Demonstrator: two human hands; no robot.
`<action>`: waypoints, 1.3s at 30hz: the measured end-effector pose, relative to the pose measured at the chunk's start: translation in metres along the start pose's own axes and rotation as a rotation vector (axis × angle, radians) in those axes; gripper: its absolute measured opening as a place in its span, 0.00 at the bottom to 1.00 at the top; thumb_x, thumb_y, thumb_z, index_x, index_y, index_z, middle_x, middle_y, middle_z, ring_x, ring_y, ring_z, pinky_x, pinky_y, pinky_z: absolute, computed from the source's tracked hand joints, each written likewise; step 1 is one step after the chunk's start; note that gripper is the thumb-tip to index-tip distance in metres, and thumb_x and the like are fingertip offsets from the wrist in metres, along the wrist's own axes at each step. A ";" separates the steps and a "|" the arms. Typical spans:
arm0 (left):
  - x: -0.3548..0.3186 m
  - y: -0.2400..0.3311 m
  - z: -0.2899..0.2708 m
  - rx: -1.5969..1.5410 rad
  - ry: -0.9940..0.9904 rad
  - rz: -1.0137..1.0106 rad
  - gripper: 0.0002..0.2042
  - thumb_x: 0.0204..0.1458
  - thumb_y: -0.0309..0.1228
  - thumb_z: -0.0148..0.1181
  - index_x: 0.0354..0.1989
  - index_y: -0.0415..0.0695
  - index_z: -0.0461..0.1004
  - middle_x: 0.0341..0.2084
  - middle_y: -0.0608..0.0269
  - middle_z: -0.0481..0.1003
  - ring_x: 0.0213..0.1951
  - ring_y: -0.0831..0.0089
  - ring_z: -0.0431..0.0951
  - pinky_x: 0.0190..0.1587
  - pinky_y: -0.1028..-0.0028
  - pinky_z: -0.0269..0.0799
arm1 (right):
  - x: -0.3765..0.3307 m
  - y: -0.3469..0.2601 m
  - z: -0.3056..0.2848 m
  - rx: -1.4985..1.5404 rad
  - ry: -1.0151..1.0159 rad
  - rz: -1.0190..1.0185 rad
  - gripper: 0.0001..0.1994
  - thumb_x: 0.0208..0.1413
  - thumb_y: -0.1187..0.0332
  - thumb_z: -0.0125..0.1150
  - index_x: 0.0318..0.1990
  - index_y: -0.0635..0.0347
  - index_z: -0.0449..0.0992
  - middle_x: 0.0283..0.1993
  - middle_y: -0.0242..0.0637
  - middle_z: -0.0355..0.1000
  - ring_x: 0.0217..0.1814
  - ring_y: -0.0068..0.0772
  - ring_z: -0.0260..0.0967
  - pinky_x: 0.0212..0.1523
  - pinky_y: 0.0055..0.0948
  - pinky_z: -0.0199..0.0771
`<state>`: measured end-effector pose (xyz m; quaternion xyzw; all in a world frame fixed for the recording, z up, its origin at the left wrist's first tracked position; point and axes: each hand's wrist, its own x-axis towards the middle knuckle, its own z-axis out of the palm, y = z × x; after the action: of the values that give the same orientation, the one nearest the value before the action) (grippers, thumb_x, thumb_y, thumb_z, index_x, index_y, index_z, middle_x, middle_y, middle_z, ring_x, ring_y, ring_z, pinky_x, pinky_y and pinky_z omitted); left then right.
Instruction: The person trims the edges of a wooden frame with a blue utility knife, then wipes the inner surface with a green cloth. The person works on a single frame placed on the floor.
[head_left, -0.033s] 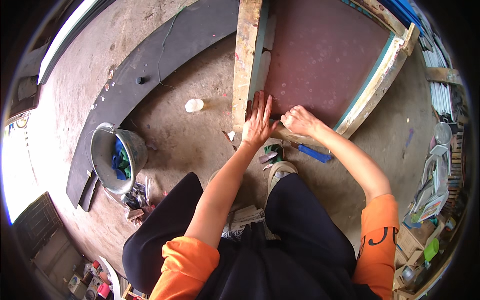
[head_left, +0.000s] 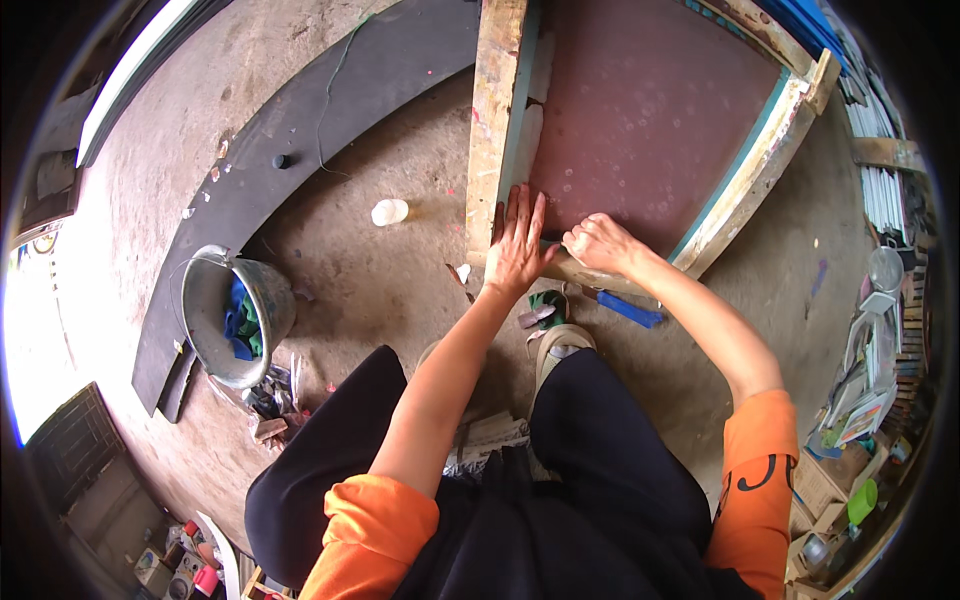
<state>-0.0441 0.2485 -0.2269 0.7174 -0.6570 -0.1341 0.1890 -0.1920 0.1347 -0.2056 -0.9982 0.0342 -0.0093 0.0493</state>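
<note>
You've L hand (head_left: 514, 250) flat, fingers out, at the wooden frame (head_left: 491, 120) corner, R hand (head_left: 600, 243) curled, can't tell on what; teal strips (head_left: 730, 163) line 2 sides, near edge prob. unfinished.

Since earlier, a barely perceptible shift in view of the wooden frame (head_left: 494, 110) and white container (head_left: 389, 212)

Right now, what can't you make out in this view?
In the head view:
Anything inside your right hand: hidden by its curled fingers.
Far left corner of the wooden frame: cut off by the top edge.
Whatever lies beneath the cloths in the bucket: hidden by the cloths.
</note>
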 end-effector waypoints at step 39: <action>-0.001 -0.003 -0.003 -0.059 0.128 -0.069 0.30 0.47 0.26 0.49 0.61 0.38 0.50 0.63 0.40 0.44 0.64 0.46 0.46 0.64 0.56 0.45 | 0.055 -0.024 -0.020 -0.217 -0.471 0.071 0.06 0.42 0.68 0.55 0.17 0.51 0.75 0.19 0.29 0.72 0.25 0.26 0.72 0.23 0.27 0.65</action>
<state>-0.0400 0.2503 -0.2253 0.7408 -0.6142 -0.1139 0.2468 -0.1360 0.1527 -0.1824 -0.9704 0.0577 0.2290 -0.0511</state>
